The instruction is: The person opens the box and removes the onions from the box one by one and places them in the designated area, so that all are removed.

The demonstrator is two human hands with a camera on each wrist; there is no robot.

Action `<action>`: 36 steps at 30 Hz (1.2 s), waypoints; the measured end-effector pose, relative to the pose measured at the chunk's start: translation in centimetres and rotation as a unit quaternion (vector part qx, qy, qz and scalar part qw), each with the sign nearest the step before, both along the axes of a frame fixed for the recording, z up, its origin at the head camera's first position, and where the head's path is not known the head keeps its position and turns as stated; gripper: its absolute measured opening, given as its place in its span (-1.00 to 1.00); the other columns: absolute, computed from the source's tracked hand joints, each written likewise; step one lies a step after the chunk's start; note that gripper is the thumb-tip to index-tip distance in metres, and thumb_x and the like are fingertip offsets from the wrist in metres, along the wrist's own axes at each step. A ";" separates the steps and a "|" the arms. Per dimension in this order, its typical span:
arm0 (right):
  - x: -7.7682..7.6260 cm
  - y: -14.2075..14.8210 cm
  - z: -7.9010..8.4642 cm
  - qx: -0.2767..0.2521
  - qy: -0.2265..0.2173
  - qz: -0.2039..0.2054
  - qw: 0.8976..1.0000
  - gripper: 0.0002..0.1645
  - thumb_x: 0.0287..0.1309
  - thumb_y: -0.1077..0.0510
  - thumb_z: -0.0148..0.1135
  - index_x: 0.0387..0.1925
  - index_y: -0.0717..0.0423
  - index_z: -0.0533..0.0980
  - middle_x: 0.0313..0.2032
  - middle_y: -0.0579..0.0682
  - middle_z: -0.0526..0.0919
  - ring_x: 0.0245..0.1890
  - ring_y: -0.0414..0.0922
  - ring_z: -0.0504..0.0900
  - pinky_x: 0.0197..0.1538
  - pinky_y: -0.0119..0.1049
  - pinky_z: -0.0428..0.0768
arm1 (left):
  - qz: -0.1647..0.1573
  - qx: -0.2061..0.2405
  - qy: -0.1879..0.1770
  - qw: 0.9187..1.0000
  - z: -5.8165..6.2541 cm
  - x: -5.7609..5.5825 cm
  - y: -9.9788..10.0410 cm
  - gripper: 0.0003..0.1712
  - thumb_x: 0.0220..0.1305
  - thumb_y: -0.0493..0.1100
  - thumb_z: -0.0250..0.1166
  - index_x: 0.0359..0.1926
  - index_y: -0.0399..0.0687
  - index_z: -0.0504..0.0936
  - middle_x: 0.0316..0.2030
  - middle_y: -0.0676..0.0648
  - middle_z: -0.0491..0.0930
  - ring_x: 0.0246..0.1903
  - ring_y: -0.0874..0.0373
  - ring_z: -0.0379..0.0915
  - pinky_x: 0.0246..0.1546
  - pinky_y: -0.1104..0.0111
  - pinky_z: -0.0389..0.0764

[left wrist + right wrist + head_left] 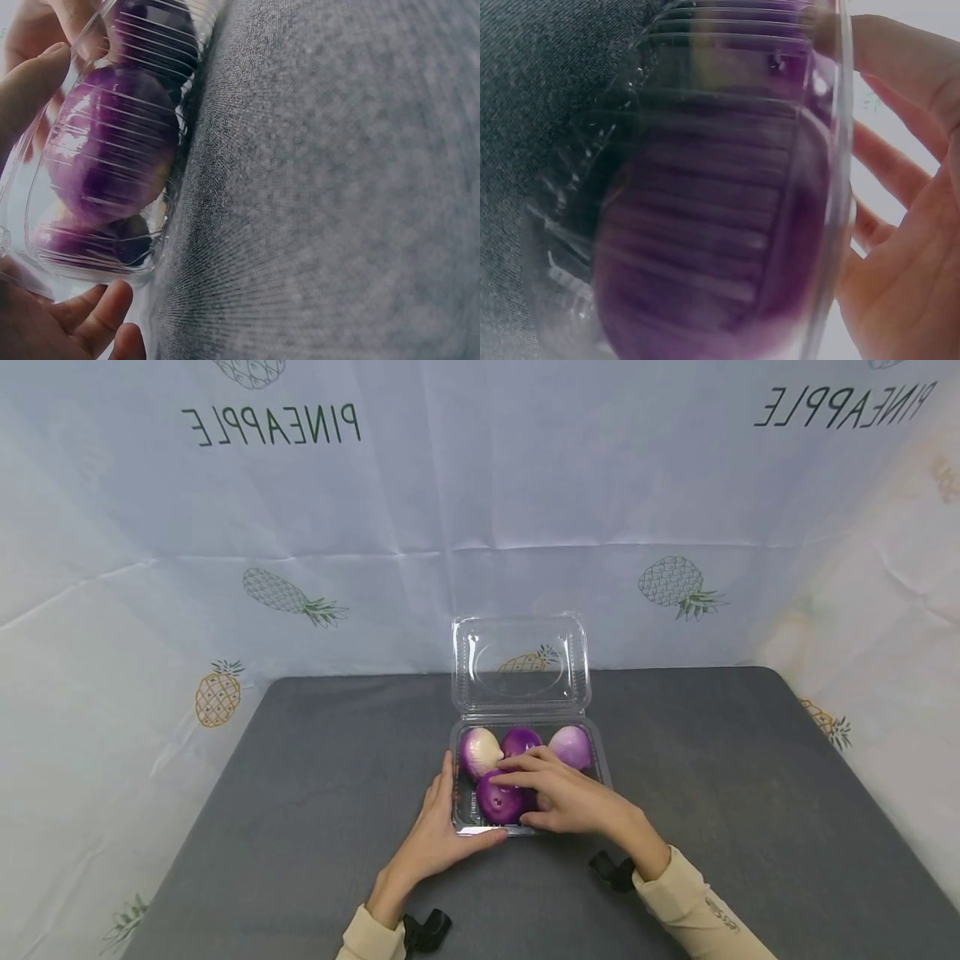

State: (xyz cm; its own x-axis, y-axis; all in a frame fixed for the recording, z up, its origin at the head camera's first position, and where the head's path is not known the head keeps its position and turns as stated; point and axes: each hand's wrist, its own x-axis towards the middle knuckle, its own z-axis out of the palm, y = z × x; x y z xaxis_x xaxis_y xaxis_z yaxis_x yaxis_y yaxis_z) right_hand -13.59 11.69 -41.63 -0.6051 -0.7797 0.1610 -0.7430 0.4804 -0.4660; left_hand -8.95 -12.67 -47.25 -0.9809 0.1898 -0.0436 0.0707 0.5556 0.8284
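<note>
Onions (572, 745) in a clear box (466, 810), which stands on the table. The right hand (573, 797) reaches in from the right, its fingers over the front onion (498, 802); whether it grips that onion cannot be told. The left hand (433, 837) is relaxed and lies round the box's front left corner, thumb along the front edge and fingers along the side. Behind the front onion lie a white-and-purple onion (481, 752) at left, a dark purple onion (521, 740) in the middle and a pale one at right. The lid (517, 693) stands raised at the back. Beyond the grey table (352, 760) hangs a pale cloth (510, 485) printed with pineapples.
</note>
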 end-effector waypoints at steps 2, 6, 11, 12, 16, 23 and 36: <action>-0.1 -0.1 -0.2 0.003 0.003 -0.002 1.000 -0.24 0.08 0.17 0.54 0.35 -0.06 0.52 0.36 0.04 0.54 0.28 0.03 0.44 0.34 0.15 0.50 | 0.000 0.001 0.001 1.000 0.0 0.0 0.0 0.59 -0.07 0.30 0.61 0.65 -0.10 -0.30 0.55 -0.26 0.11 0.31 -0.14 0.34 0.29 -0.17 0.45; -0.2 -0.3 -0.5 0.008 0.009 -0.003 1.000 -0.20 0.06 0.17 0.56 0.36 -0.04 0.50 0.36 0.05 0.54 0.28 0.04 0.44 0.33 0.14 0.51 | 0.000 0.003 0.002 1.000 0.0 0.1 0.1 0.59 -0.07 0.28 0.61 0.65 -0.10 -0.30 0.54 -0.26 0.13 0.29 -0.13 0.34 0.28 -0.14 0.45; -0.3 -0.4 -0.7 0.022 0.006 -0.007 1.000 -0.15 0.04 0.15 0.58 0.39 -0.03 0.48 0.38 0.04 0.51 0.29 0.05 0.42 0.34 0.14 0.51 | -0.002 0.006 0.000 1.000 0.0 0.2 0.1 0.58 -0.05 0.28 0.60 0.65 -0.06 -0.32 0.56 -0.29 0.09 0.32 -0.17 0.35 0.30 -0.16 0.45; -0.3 -0.4 -0.8 0.024 0.004 -0.008 1.000 -0.15 0.04 0.15 0.58 0.40 -0.04 0.47 0.39 0.04 0.51 0.30 0.05 0.42 0.34 0.14 0.51 | -0.002 0.007 -0.001 1.000 0.1 0.2 0.2 0.58 -0.05 0.28 0.60 0.66 -0.05 -0.32 0.56 -0.30 0.07 0.32 -0.18 0.35 0.30 -0.18 0.44; -0.4 -0.4 -0.7 0.037 0.000 -0.010 0.999 -0.11 0.03 0.16 0.59 0.42 -0.06 0.44 0.40 0.03 0.49 0.31 0.05 0.40 0.34 0.12 0.52 | -0.001 0.008 -0.007 1.000 0.1 0.3 0.2 0.57 -0.04 0.30 0.59 0.66 0.01 -0.33 0.58 -0.29 0.04 0.35 -0.21 0.34 0.31 -0.22 0.43; -0.4 -0.3 -0.6 0.052 -0.004 -0.012 0.999 -0.06 0.03 0.17 0.59 0.46 -0.09 0.40 0.42 0.01 0.48 0.33 0.04 0.38 0.32 0.07 0.55 | 0.000 0.005 -0.010 1.000 0.1 0.2 0.2 0.58 -0.05 0.31 0.59 0.66 0.00 -0.34 0.57 -0.30 0.05 0.36 -0.21 0.34 0.31 -0.21 0.43; -0.7 -0.3 -1.0 0.054 0.025 0.000 0.998 -0.07 0.06 0.10 0.57 0.46 -0.07 0.39 0.41 -0.03 0.50 0.32 0.00 0.40 0.29 -0.02 0.57 | 0.002 0.001 -0.006 1.000 -0.1 0.1 0.1 0.57 -0.05 0.32 0.59 0.66 0.01 -0.33 0.57 -0.28 0.07 0.34 -0.20 0.36 0.30 -0.19 0.44</action>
State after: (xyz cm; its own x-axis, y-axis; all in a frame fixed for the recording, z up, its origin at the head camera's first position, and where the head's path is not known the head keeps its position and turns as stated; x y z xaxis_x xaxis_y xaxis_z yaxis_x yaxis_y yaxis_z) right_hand -14.28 11.38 -42.66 -0.5990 -0.7937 0.1061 -0.7634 0.5261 -0.3748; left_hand -8.90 -12.54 -47.35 -0.9808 0.1868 -0.0558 0.0584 0.5546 0.8301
